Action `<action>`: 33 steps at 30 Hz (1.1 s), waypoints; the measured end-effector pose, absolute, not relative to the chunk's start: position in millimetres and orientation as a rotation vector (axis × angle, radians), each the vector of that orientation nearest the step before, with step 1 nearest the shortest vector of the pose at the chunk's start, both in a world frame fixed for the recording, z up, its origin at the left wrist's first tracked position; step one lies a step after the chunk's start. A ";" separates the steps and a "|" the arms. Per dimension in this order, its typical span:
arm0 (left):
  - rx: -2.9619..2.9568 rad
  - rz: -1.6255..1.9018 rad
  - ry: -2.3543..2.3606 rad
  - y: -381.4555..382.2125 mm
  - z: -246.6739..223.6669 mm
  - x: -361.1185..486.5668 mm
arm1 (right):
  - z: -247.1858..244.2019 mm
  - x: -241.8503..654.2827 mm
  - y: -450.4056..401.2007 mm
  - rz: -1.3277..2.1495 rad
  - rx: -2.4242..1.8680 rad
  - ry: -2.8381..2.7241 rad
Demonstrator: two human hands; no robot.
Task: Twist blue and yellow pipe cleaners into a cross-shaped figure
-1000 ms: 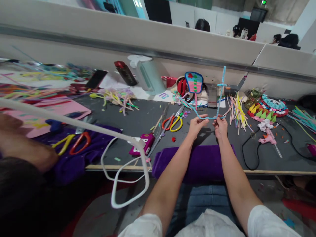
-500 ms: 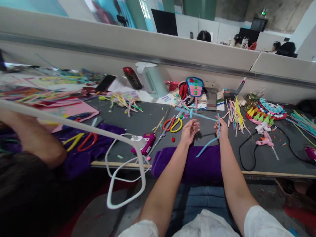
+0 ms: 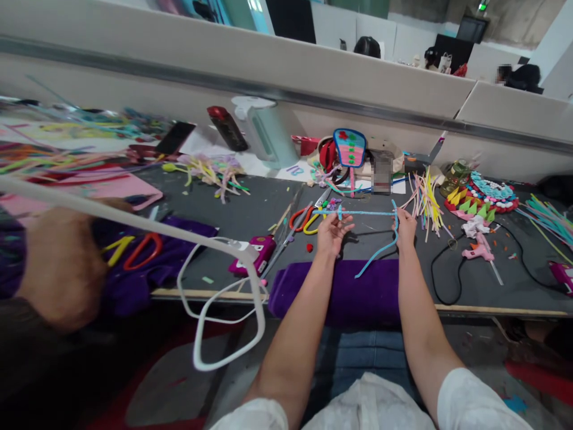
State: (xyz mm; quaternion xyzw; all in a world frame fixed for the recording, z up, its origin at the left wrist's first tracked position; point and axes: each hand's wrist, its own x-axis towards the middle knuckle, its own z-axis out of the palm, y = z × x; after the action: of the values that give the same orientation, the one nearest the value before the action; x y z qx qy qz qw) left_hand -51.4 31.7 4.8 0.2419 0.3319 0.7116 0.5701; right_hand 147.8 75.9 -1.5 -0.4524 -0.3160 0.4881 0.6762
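A light blue pipe cleaner [image 3: 367,213] stretches level between my two hands above the dark table. My left hand [image 3: 332,234] pinches it near its left part, where a short blue piece crosses it; the other fingers are loosely spread. At the right end my right hand [image 3: 405,228] is closed on it, and a bent blue length hangs down from there toward me. Below my wrists lies a rolled purple cloth [image 3: 358,289] at the table edge. Scissors with red and yellow handles [image 3: 313,222] lie just left of my left hand.
A pink glue gun [image 3: 478,248] with a black cord lies to the right. Bundled pipe cleaners [image 3: 427,203], a kettle [image 3: 271,134] and a decorated fan shape [image 3: 350,148] stand behind. At left are a white curved frame [image 3: 215,242] and another person's arm [image 3: 62,269].
My left hand has moved left and taken hold of the blue pipe cleaner, which was slanting and is now level. The other person's hand has shifted, and the view has tilted slightly.
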 end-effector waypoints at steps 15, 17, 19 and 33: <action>0.559 1.876 1.079 39.6 -6.8 -48.9 | -0.9 147.3 75.6 0.917 -1.031 -0.760; 0.547 1.884 1.077 40.0 -7.0 -49.2 | -0.3 146.6 74.7 0.885 -1.027 -0.790; 0.537 1.895 1.080 40.3 -6.9 -49.7 | 0.0 145.8 74.8 0.851 -1.049 -0.827; 0.554 1.915 1.073 40.5 -7.7 -51.4 | -0.5 144.8 74.8 0.823 -1.079 -0.896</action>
State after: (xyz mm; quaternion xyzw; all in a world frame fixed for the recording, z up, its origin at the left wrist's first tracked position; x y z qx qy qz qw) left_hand -51.4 40.5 -7.7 0.2214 0.4289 0.7658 0.4249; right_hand 144.8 74.8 -0.5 -0.4821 -0.4003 0.3675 0.6872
